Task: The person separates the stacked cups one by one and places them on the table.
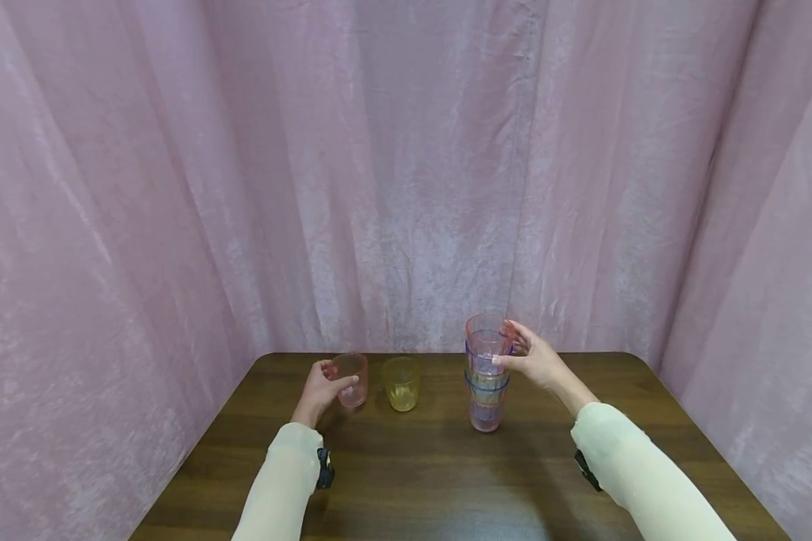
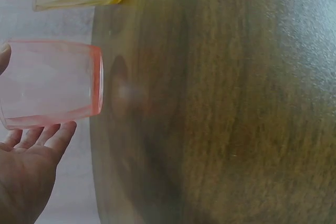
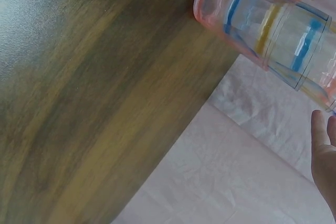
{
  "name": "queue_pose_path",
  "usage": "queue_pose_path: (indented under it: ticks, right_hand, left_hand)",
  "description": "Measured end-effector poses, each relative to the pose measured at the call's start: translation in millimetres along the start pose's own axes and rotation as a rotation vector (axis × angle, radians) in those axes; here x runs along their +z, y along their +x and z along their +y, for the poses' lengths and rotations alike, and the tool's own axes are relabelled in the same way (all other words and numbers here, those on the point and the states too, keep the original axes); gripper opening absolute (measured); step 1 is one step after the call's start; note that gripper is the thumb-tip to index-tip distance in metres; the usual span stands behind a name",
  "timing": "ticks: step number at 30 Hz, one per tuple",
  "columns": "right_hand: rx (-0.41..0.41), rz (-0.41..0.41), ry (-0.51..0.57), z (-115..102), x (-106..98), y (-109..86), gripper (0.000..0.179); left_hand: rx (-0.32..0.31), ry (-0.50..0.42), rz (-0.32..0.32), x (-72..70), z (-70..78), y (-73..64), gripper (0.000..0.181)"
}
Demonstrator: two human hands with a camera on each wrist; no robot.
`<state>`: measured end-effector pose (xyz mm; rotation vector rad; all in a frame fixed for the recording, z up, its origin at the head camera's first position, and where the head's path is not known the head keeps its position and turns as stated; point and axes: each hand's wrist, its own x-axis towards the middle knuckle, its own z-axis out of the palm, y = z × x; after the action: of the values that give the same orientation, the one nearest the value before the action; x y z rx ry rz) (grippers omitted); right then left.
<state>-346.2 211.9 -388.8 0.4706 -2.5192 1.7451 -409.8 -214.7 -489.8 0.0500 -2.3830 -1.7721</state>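
Observation:
My left hand [image 1: 321,391] grips a clear pink cup [image 1: 353,383] from its left side, thumb across the front. In the left wrist view the pink cup [image 2: 52,85] shows its base close over the tabletop, with fingers [image 2: 62,137] along its lower side. Just right of it stands a clear yellow cup [image 1: 401,387], untouched. At the right, my right hand [image 1: 537,364] holds the top pink cup [image 1: 485,330] of a tall stack, thumb in front and fingers behind. The stack of nested cups [image 1: 486,409] shows blue, yellow and pink bands, also in the right wrist view.
The brown wooden table [image 1: 406,481] has rounded far corners. Pink velvet curtains [image 1: 406,188] hang behind it and along both sides. Black straps [image 1: 325,467] sit around the sleeves at the wrists.

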Motion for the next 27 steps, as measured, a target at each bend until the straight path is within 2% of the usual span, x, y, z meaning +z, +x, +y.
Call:
queue_pose_path:
  ticks: [6, 16, 19, 23, 27]
  right_hand:
    - [-0.008, -0.005, -0.002, -0.6, 0.6, 0.0, 0.09]
    - [-0.003, -0.005, 0.0, 0.3, 0.2, 0.3, 0.091]
    - [0.001, -0.011, 0.008, 1.6, 0.2, 1.1, 0.091]
    - [0.0, -0.011, 0.001, 2.3, 0.0, 0.7, 0.091]
    - [-0.007, -0.009, -0.002, 2.8, -0.5, 1.0, 0.091]
  left_hand:
    - [-0.019, 0.025, -0.031, 0.4, -7.1, -2.5, 0.08]
    - [-0.036, -0.004, -0.079, 3.2, -14.4, -4.9, 0.079]
    - [-0.031, -0.006, -0.098, 3.1, -14.5, -5.2, 0.088]
    - [-0.04, 0.039, -0.126, 0.8, -10.5, -6.2, 0.104]
    - [-0.06, 0.077, -0.137, -4.2, -3.6, -4.4, 0.109]
